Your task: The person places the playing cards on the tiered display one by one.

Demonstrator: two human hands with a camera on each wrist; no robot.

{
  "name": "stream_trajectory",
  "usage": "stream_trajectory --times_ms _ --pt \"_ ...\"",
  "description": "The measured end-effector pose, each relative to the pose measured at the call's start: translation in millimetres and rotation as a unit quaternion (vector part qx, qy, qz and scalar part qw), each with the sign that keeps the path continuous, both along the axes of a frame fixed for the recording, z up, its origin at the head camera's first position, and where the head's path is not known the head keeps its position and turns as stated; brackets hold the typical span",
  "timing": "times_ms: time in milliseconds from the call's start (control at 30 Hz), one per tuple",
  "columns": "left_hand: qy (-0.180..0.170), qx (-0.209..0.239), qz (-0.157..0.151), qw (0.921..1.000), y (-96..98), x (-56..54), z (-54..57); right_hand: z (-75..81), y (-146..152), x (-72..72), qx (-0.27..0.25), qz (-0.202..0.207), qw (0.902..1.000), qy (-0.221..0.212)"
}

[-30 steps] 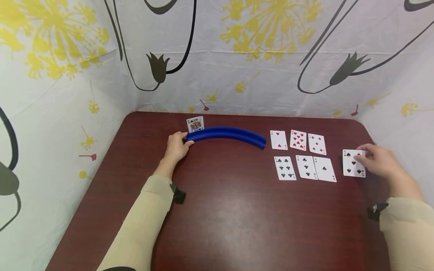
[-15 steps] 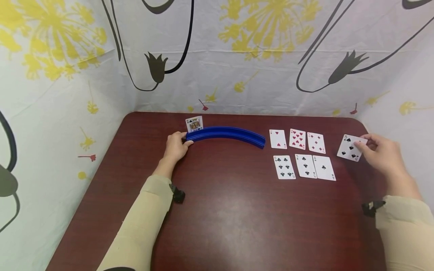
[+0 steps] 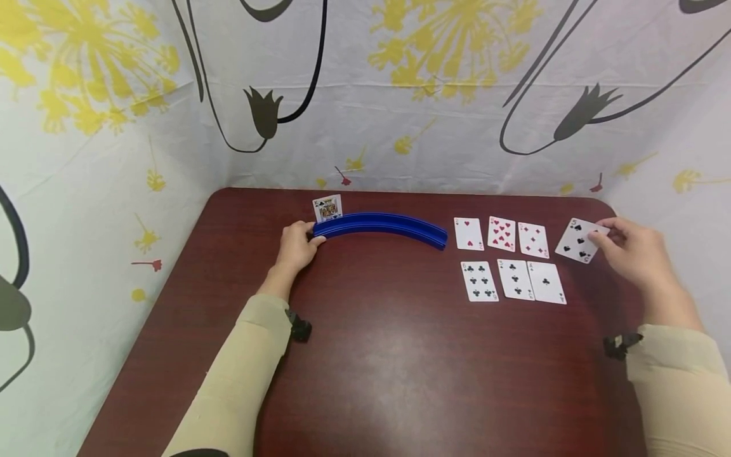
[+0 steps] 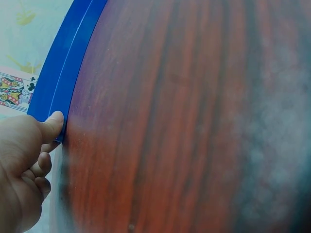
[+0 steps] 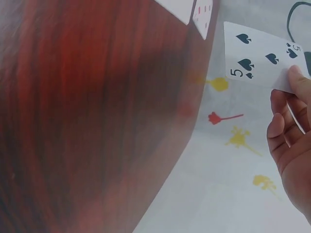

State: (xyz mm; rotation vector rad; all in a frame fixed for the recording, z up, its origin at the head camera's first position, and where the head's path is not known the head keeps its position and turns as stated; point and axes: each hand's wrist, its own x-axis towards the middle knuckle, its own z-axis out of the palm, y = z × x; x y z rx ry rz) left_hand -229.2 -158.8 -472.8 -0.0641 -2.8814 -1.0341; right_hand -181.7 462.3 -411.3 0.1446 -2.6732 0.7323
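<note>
Blue rack [image 3: 382, 222] pinched at left end by fingers of left hand [image 3: 298, 245], presumably for steadiness; king card [image 3: 328, 206] stood there. Five of spades [image 3: 578, 241] gripped by edge in right hand [image 3: 638, 254], near six cards [image 3: 501, 235] laid face up on desk [image 3: 400, 355], likely for readability.

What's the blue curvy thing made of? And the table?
The blue curvy thing looks like hard, slightly shiny plastic: smooth, evenly coloured, grooved. The table looks like glossy reddish wood, with streaky grain and soft reflections, but could be wood-patterned laminate.
</note>
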Motion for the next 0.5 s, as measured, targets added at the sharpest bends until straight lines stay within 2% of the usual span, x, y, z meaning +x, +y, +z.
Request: stream_trajectory --times_ms 500 --pt "0.003 -0.001 0.000 1.0000 0.6 -0.3 0.2 16.8 -43 -11.2 0.002 0.021 0.9995 0.024"
